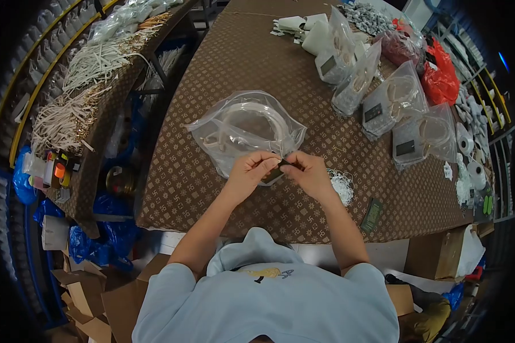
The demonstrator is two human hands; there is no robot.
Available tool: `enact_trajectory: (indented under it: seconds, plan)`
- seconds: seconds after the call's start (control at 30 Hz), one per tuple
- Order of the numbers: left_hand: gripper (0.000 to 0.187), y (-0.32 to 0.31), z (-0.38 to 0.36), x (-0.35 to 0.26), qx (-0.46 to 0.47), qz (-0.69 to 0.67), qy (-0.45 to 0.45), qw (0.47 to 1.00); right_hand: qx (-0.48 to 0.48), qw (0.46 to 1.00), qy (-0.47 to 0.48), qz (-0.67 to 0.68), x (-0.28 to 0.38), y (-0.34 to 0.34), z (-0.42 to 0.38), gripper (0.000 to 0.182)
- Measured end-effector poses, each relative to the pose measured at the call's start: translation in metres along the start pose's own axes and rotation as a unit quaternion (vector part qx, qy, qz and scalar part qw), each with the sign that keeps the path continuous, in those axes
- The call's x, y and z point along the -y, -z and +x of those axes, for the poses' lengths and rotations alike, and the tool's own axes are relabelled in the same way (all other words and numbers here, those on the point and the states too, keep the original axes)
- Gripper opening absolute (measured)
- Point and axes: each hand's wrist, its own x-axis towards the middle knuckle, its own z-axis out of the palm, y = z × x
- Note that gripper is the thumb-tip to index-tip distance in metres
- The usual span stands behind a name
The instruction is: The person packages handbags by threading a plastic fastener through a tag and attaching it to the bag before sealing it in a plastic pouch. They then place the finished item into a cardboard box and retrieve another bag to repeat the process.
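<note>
A clear plastic bag (pixel 212 146) lies in front of me on the table, with a coil of pale cord or tubing (pixel 252 107) inside it. At the bag's near edge my left hand (pixel 253 172) and my right hand (pixel 310 174) meet, fingertips pinched close together. Between them shows a small dark tag (pixel 282 163), with the right fingers closed on it. What the left fingertips pinch is too small to make out. A dark card (pixel 273 175) is partly hidden below the hands. Right of my right hand is a pile of thin white loops (pixel 341 186).
A stack of dark green tags (pixel 372 214) lies near the table's front edge. Several filled clear bags (pixel 392 103) stand along the right, near a red bag (pixel 440 74). Pale cords with metal ends (pixel 68 117) cover the left bench. Cardboard boxes (pixel 123 297) sit on the floor.
</note>
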Motion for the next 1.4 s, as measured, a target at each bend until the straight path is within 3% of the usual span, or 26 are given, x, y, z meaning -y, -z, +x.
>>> enact_trajectory:
  seconds: [0.03, 0.07, 0.13, 0.17, 0.23, 0.3, 0.33, 0.43, 0.5, 0.53, 0.57, 0.6, 0.63, 0.7, 0.73, 0.8, 0.83, 0.9, 1.03, 1.07, 1.1, 1.17, 1.23, 1.3, 1.37, 1.4]
  plan:
    - [0.016, -0.001, 0.001, -0.01, -0.017, 0.153, -0.084, 0.984, -0.01, 0.999, -0.031, 0.029, 0.001, 0.001, 0.0, 0.012]
    - [0.016, 0.0, 0.003, -0.028, -0.017, 0.153, -0.086, 0.984, -0.021, 0.996, -0.06, 0.058, 0.002, 0.003, 0.001, 0.012]
    - [0.016, 0.01, 0.004, -0.061, -0.062, 0.466, -0.183, 0.863, -0.017, 0.987, -0.089, 0.135, 0.007, 0.014, 0.001, 0.012]
    - [0.016, 0.021, 0.01, -0.062, -0.064, 0.464, -0.181, 0.865, -0.012, 0.97, -0.116, 0.211, 0.012, 0.019, 0.001, 0.012]
    - [0.013, 0.044, 0.021, -0.061, -0.019, 0.625, -0.193, 0.757, -0.024, 0.96, -0.138, 0.241, 0.021, 0.021, 0.003, 0.011]
    - [0.01, 0.054, 0.02, -0.057, 0.02, 0.643, -0.2, 0.739, -0.08, 0.87, -0.188, 0.45, 0.026, 0.019, 0.007, 0.01]
    - [0.008, 0.056, 0.019, -0.058, 0.067, 0.662, -0.204, 0.718, -0.081, 0.871, -0.188, 0.447, 0.028, 0.017, 0.011, 0.01]
    - [0.005, 0.052, -0.007, -0.063, 0.128, 0.593, -0.221, 0.764, -0.181, 0.818, -0.206, 0.505, 0.031, 0.002, 0.024, 0.009]
    - [0.006, 0.051, -0.016, -0.074, 0.126, 0.57, -0.231, 0.779, -0.109, 0.965, -0.092, 0.222, 0.031, -0.007, 0.025, 0.007]
    - [0.006, 0.052, -0.018, -0.076, 0.118, 0.547, -0.236, 0.794, -0.113, 0.964, -0.095, 0.223, 0.033, -0.01, 0.024, 0.007]
    - [0.006, 0.054, -0.018, -0.077, 0.122, 0.545, -0.237, 0.795, -0.084, 0.992, 0.057, -0.079, 0.037, -0.01, 0.025, 0.006]
    - [0.007, 0.056, -0.017, -0.077, 0.107, 0.529, -0.247, 0.805, -0.043, 0.904, 0.201, -0.374, 0.043, -0.009, 0.026, 0.005]
    - [0.009, 0.057, -0.015, -0.078, 0.091, 0.513, -0.256, 0.814, -0.044, 0.904, 0.2, -0.375, 0.056, -0.003, 0.029, 0.005]
    - [0.009, 0.058, -0.013, -0.084, 0.065, 0.503, -0.268, 0.819, 0.088, 0.912, 0.03, -0.4, 0.087, 0.018, 0.036, 0.014]
    - [0.01, 0.058, -0.012, -0.088, 0.037, 0.494, -0.279, 0.823, 0.085, 0.912, 0.029, -0.401, 0.094, 0.029, 0.035, 0.014]
    - [0.01, 0.057, -0.011, -0.093, 0.012, 0.474, -0.283, 0.833, -0.107, 0.978, 0.025, -0.179, 0.101, 0.049, 0.032, 0.02]
    - [0.009, 0.057, -0.01, -0.095, -0.016, 0.455, -0.285, 0.843, -0.109, 0.977, 0.027, -0.181, 0.099, 0.052, 0.031, 0.02]
    - [0.009, 0.056, -0.006, -0.093, -0.017, 0.448, -0.284, 0.848, -0.214, 0.941, 0.166, -0.204, 0.086, 0.054, 0.027, 0.019]
    - [0.013, 0.055, -0.003, -0.098, 0.033, 0.452, -0.285, 0.844, -0.224, 0.945, 0.132, -0.201, 0.042, 0.05, 0.034, 0.014]
    - [0.013, 0.057, -0.002, -0.102, 0.037, 0.456, -0.287, 0.842, -0.15, 0.978, 0.074, -0.123, 0.04, 0.058, 0.033, 0.013]
    - [0.018, 0.061, -0.002, -0.107, 0.032, 0.486, -0.293, 0.823, -0.072, 0.996, 0.018, -0.043, 0.038, 0.064, 0.032, 0.012]
    - [0.024, 0.065, 0.002, -0.122, 0.026, 0.517, -0.301, 0.801, -0.073, 0.996, 0.046, -0.028, 0.029, 0.072, 0.028, 0.012]
    - [0.034, 0.068, 0.01, -0.137, -0.139, 0.642, -0.292, 0.695, -0.068, 0.995, 0.067, -0.014, 0.024, 0.075, 0.023, 0.012]
    - [0.04, 0.088, 0.018, -0.125, -0.129, 0.631, -0.247, 0.724, -0.051, 0.996, 0.076, -0.002, 0.026, 0.079, 0.022, 0.011]
    - [0.035, 0.101, 0.023, -0.121, 0.011, 0.579, -0.164, 0.799, -0.048, 0.996, 0.072, 0.024, 0.033, 0.078, 0.02, 0.01]
    - [0.035, 0.107, 0.024, -0.121, 0.01, 0.58, -0.164, 0.798, -0.049, 0.995, 0.064, 0.053, 0.035, 0.076, 0.02, 0.01]
